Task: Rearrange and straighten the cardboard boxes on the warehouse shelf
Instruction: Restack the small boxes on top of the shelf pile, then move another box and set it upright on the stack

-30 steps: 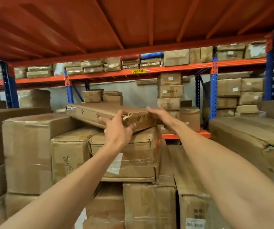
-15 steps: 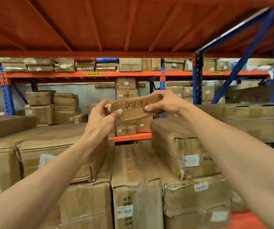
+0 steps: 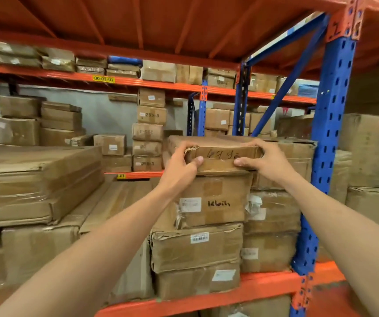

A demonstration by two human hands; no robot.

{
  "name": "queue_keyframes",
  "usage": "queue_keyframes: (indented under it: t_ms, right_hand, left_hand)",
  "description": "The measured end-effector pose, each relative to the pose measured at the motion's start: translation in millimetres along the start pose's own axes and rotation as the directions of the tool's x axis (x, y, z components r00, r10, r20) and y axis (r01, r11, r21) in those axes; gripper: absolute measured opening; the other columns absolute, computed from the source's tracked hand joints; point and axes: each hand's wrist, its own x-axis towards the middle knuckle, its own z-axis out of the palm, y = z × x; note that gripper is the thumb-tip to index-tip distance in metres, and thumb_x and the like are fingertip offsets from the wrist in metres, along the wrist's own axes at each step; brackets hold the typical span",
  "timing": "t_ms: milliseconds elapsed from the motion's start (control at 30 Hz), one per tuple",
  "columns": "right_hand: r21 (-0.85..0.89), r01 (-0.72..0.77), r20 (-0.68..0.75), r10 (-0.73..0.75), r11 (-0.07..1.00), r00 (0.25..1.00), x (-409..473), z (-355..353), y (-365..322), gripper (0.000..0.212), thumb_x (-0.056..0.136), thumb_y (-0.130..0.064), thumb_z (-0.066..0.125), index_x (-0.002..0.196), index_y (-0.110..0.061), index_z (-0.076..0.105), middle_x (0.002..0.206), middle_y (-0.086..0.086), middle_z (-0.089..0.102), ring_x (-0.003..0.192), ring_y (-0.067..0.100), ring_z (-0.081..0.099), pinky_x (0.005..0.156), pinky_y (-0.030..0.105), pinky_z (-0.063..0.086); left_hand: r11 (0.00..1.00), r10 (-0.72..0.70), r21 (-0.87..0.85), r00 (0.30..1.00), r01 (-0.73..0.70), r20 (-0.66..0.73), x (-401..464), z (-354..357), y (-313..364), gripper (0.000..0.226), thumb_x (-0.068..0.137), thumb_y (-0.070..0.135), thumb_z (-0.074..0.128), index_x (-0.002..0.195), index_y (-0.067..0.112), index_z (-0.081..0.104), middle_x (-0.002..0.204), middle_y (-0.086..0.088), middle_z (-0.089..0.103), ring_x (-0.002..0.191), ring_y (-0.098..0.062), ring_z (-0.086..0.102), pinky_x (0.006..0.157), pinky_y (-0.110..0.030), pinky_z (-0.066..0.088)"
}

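A long flat cardboard box (image 3: 220,156) with "6992" handwritten on its near end lies on top of a stack of boxes on the shelf. My left hand (image 3: 179,170) grips its torn left corner, thumb on the end face. My right hand (image 3: 264,163) clasps its right corner. Directly under it sits a box marked "Kbih" (image 3: 213,202), then two more labelled boxes (image 3: 197,250) down to the orange shelf beam (image 3: 229,291).
A blue upright (image 3: 328,145) stands just right of the stack, with more boxes (image 3: 371,156) beyond it. Wide flat cartons (image 3: 35,184) fill the left. A second column of boxes (image 3: 275,216) adjoins the stack. Further racks with small boxes (image 3: 148,131) stand behind.
I carried the flat box from the left pile over to the right. It went from held up in the air to lying on the stack by the blue upright.
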Motion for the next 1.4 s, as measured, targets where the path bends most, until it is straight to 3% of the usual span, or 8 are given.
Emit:
queue_keyframes:
  t_ms: [100,300,567,800,933,1100,1233,1400]
  right_hand:
    - [-0.030,0.014,-0.005,-0.014,0.999,1.000,4,4,8,0.048,0.065,-0.056,0.089,0.105,-0.044,0.065,0.109,-0.019,0.064,0.116,0.020,0.055,0.097,0.043,0.048]
    - [-0.102,-0.007,0.039,0.011,0.995,0.999,14,6,9,0.046,0.065,-0.061,0.086,0.099,-0.045,0.059,0.104,-0.021,0.057,0.112,0.018,0.049,0.080,0.033,0.040]
    - [-0.242,-0.146,0.070,0.167,0.959,0.983,26,14,-17,0.050,0.068,-0.040,0.092,0.107,-0.029,0.062,0.118,0.003,0.060,0.123,0.030,0.051,0.102,0.048,0.044]
    - [-0.722,-0.147,0.067,0.279,0.676,0.958,32,39,-97,0.079,0.074,-0.037,0.090,0.140,-0.012,0.053,0.134,0.024,0.055,0.122,0.043,0.052,0.101,0.054,0.048]
    - [-0.599,0.083,0.259,0.095,0.796,0.961,36,95,-159,0.102,0.072,-0.057,0.085,0.154,-0.021,0.036,0.150,0.022,0.046,0.134,0.042,0.045,0.103,0.050,0.043]
    - [-0.443,0.277,0.513,-0.012,0.852,0.858,19,210,-220,0.125,0.064,-0.072,0.082,0.161,-0.036,0.011,0.166,0.018,0.018,0.148,0.043,0.030,0.114,0.059,0.033]
    - [-0.359,0.364,0.633,-0.062,0.860,0.771,9,302,-257,0.131,0.063,-0.072,0.083,0.158,-0.046,-0.003,0.168,0.020,-0.010,0.149,0.048,0.022,0.116,0.060,0.027]
    - [-0.302,0.407,0.681,-0.104,0.862,0.725,11,381,-289,0.128,0.061,-0.072,0.084,0.157,-0.054,0.001,0.168,0.011,-0.023,0.152,0.047,-0.006,0.119,0.068,0.012]
  left_hand:
    - [1.000,-0.023,0.012,0.999,0.024,-0.043,2,5,-7,0.021,0.103,0.027,0.060,0.110,0.046,0.053,0.105,0.013,0.069,0.086,0.002,0.066,0.066,-0.016,0.049]
    - [0.995,-0.078,0.050,0.996,0.080,-0.049,8,6,-14,0.030,0.104,0.026,0.057,0.104,0.054,0.049,0.106,0.016,0.069,0.088,0.007,0.068,0.072,-0.019,0.050]
    - [0.966,-0.156,0.218,0.985,0.137,0.074,6,-11,-1,0.058,0.102,0.009,0.052,0.152,0.035,0.037,0.147,-0.004,0.055,0.128,-0.018,0.056,0.108,-0.042,0.047]
    - [0.877,-0.229,0.420,0.972,0.233,-0.060,-33,-100,0,0.080,0.100,0.026,0.064,0.163,0.026,0.015,0.159,-0.008,0.043,0.138,-0.021,0.047,0.113,-0.037,0.038]
    - [0.852,-0.164,0.403,0.902,0.333,-0.399,-58,-188,-17,0.075,0.100,0.025,0.064,0.161,0.018,0.021,0.155,-0.015,0.048,0.140,-0.032,0.047,0.113,-0.041,0.037]
    - [0.715,-0.187,0.366,0.668,0.595,-0.720,-94,-297,-54,0.081,0.098,0.037,0.065,0.158,0.003,0.021,0.155,-0.028,0.039,0.142,-0.042,0.039,0.116,-0.051,0.037]
    - [0.595,-0.500,0.168,0.525,0.786,-0.689,-131,-360,-99,0.118,0.087,0.060,0.071,0.162,0.005,-0.002,0.164,-0.030,0.019,0.149,-0.047,0.027,0.117,-0.056,0.031]
    - [0.649,-0.638,0.047,0.577,0.760,-0.511,-158,-395,-147,0.145,0.071,0.062,0.084,0.160,0.005,-0.015,0.168,-0.020,0.019,0.152,-0.039,0.025,0.122,-0.051,0.028]
